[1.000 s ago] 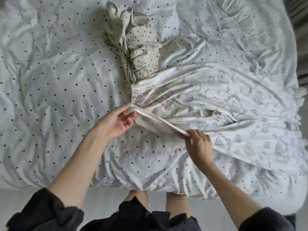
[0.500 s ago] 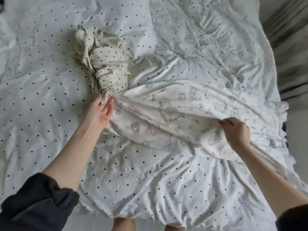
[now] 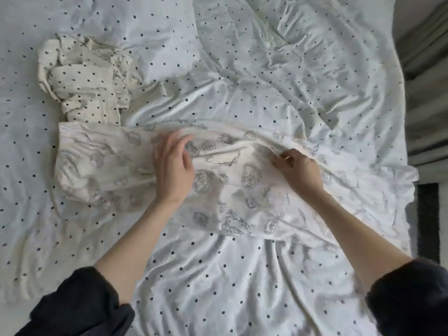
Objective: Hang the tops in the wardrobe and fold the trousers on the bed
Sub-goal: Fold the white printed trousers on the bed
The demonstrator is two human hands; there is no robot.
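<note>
White trousers [image 3: 228, 190] with a grey sketch print lie lengthwise across the bed [image 3: 218, 275], waistband to the left, legs trailing right. My left hand [image 3: 173, 166] rests flat on the cloth near the middle, fingers straight and slightly spread. My right hand [image 3: 298, 169] pinches a ridge of the trouser fabric further right, fingers curled. A cream garment [image 3: 87, 78] with black dots lies crumpled just beyond the waistband at the upper left.
The bed cover is white with black dots and heavily wrinkled. Its right edge [image 3: 402, 117] drops to a grey floor and a dark strip. My dark sleeves show at the bottom corners.
My left hand let go of the waistband and moved right onto the middle of the trousers. The trousers now lie flatter on the bed. My right hand still pinches the fabric.
</note>
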